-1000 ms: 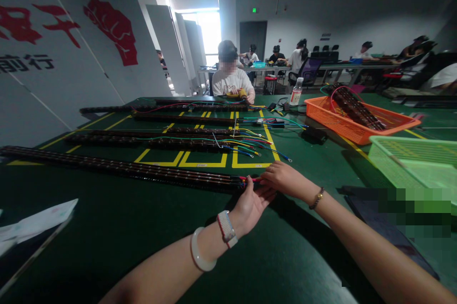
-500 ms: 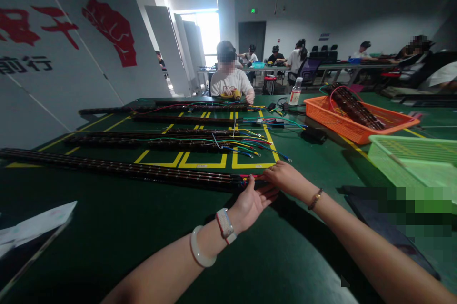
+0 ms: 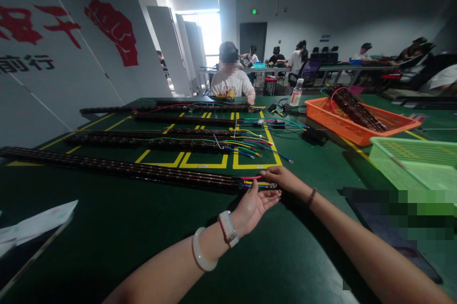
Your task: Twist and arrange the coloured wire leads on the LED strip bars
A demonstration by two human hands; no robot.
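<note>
A long dark strip (image 3: pixel 143 170) lies across the green table (image 3: pixel 124 228), with coloured wires (image 3: pixel 259 181) coming out of its right end. My left hand (image 3: pixel 255 204) rests palm up just below that end, fingers stretched out under the wires. My right hand (image 3: pixel 283 179) reaches in from the right, its fingertips pinched on the wire ends. Both forearms cross the near table; the left wrist wears a watch and a pale bangle.
More dark strips with wires (image 3: pixel 185 142) lie farther back on yellow floor-style markings. An orange basket (image 3: pixel 360 120) and a green basket (image 3: pixel 410 161) stand at the right. A seated person (image 3: pixel 231 80) works across the table; paper (image 3: pixel 32 225) lies at the near left.
My right hand has slid a little to the right and lowered, and the wires now show spread out past the strip's end. My left hand has stayed in place.
</note>
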